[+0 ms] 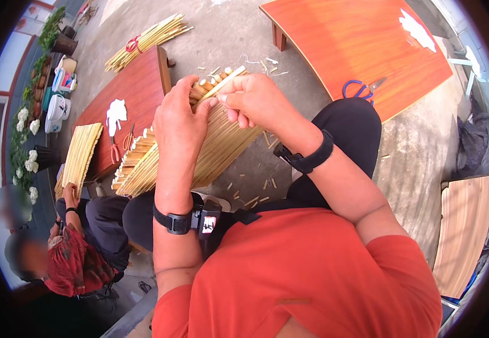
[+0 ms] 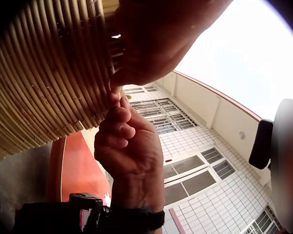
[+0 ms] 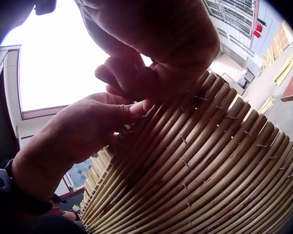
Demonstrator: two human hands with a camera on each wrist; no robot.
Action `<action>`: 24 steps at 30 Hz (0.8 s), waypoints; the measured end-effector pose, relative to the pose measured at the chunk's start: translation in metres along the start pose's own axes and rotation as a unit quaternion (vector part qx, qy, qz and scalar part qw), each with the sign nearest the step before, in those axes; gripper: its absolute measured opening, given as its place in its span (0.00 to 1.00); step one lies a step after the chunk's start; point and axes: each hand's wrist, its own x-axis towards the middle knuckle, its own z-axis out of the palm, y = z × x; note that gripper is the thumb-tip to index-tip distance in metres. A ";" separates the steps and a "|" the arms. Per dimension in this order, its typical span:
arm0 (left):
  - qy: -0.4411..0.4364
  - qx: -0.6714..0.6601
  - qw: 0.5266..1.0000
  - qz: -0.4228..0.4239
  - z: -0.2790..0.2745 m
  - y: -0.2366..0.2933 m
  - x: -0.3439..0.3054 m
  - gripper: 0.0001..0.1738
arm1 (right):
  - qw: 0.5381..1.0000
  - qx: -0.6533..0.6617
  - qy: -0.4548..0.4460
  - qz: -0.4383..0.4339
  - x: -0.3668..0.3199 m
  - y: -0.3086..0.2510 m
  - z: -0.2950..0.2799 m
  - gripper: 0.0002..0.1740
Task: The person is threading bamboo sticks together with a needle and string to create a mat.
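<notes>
A mat of thin bamboo slats (image 1: 222, 143) tied side by side rests on my lap and curves away from me. My left hand (image 1: 191, 104) grips its upper edge, fingers curled over the slat ends. Close beside it my right hand (image 1: 230, 104) pinches a pale slat (image 1: 225, 83) at the same edge between thumb and fingers. In the left wrist view the right hand (image 2: 124, 141) pinches a small yellowish tip under the mat (image 2: 44, 83). The right wrist view shows the left hand (image 3: 83, 126) pressed against the ribbed mat (image 3: 205, 165), fingertips of both hands meeting.
Two low red tables: one on the left (image 1: 137, 90) with red-handled pliers (image 1: 115, 152), one on the right (image 1: 363, 45) with blue-handled scissors (image 1: 357, 89). A tied bundle of bamboo sticks (image 1: 143, 40) and offcuts lie on the concrete floor. Another person (image 1: 75, 248) sits lower left, holding a mat.
</notes>
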 end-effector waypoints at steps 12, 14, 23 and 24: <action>0.052 0.065 0.992 0.094 0.023 0.021 -0.018 0.21 | 0.901 -0.315 0.192 -0.229 -0.030 0.033 0.006 0.07; 0.098 0.084 0.984 0.119 0.026 0.019 -0.019 0.20 | 0.898 -0.318 0.192 -0.237 -0.030 0.036 0.005 0.08; 0.094 0.043 0.994 0.023 0.017 -0.008 -0.001 0.17 | 0.892 -0.359 0.199 -0.191 -0.094 0.047 -0.012 0.05; 0.101 0.045 0.994 0.028 0.016 -0.008 0.000 0.17 | 0.890 -0.358 0.202 -0.199 -0.092 0.046 -0.013 0.05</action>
